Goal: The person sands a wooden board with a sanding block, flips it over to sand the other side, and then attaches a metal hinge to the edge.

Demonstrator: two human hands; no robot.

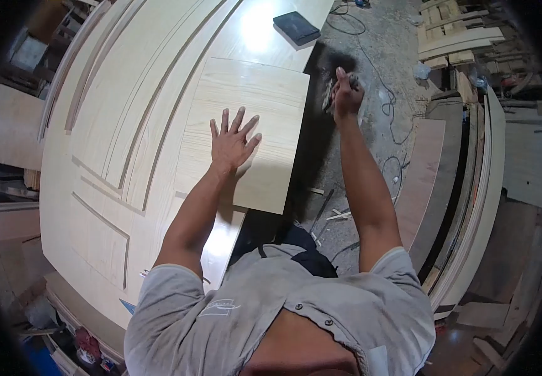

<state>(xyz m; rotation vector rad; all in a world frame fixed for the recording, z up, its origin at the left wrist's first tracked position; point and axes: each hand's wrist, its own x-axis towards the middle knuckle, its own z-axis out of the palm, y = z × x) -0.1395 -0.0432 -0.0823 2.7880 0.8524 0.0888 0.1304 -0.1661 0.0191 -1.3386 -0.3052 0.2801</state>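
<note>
The left hand (233,145) is down flat, fingers fanned wide, gripping nothing, palm side against a pale board (264,166)! That board lies just on the 11 o'clock side of the centre of the view, on the tabletop (152,219), its 3 o'clock edge meeting the dark gap beside it. Over at 1 o'clock, the right hand (348,99) is clenched around a tool (329,97), too blurred to identify, out above the floor (377,47). A dark pad (296,27) sits at 12 o'clock, long panels (117,125) at 10, a cord (389,103) at 2!
</note>
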